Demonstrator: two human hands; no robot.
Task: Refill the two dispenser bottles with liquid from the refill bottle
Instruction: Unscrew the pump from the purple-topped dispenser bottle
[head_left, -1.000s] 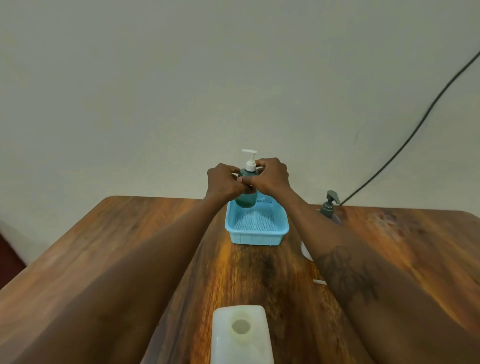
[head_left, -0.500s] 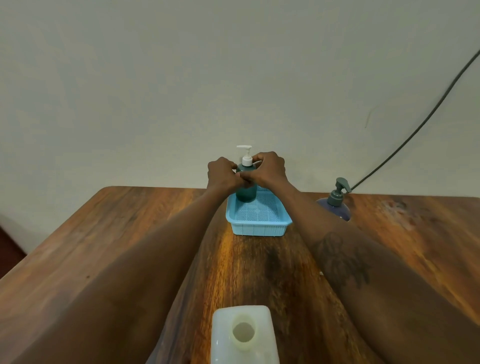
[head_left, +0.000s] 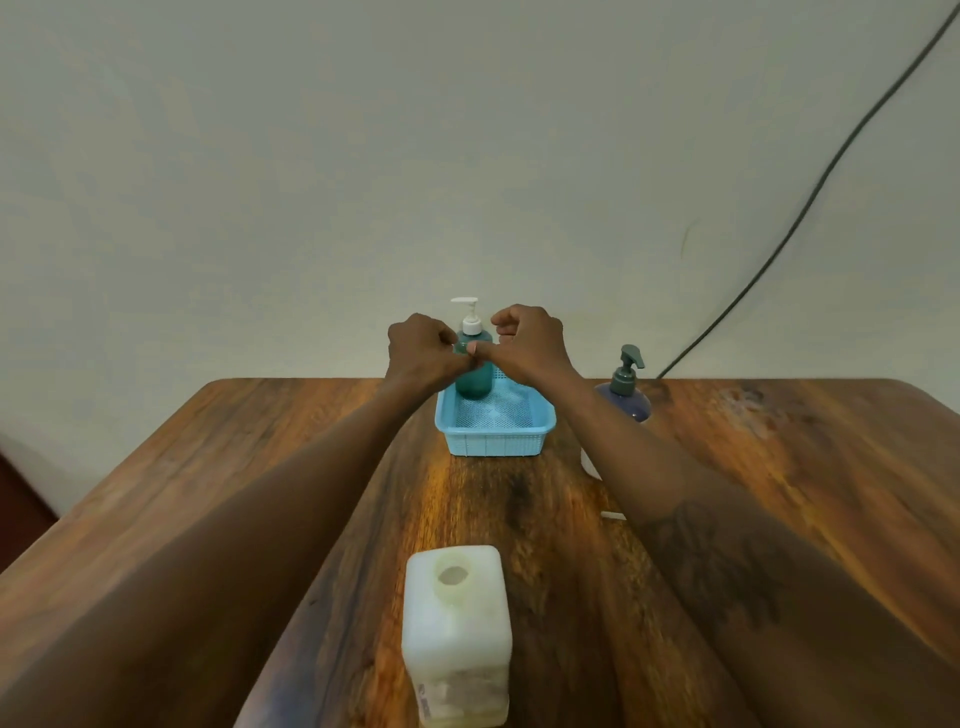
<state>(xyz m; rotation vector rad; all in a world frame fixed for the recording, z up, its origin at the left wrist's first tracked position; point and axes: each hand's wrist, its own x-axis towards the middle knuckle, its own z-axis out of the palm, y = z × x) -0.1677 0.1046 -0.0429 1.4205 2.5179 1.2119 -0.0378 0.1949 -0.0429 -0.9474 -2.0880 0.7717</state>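
Wooden table (head_left: 779, 493), plain wall (head_left: 311, 156) here. We count two dispensers: teal pump bottle (head_left: 475, 379), navy pump bottle (head_left: 628, 402); one refill jug (head_left: 457, 639). Left hand (head_left: 418, 353) pinches teal pump bottle; right hand (head_left: 535, 343) grip unclear.

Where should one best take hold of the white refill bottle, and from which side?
Grip the refill bottle around its flat side walls, below the shoulder, coming from the side. It stands upright with its mouth open on top, so a top grip would likely block it.
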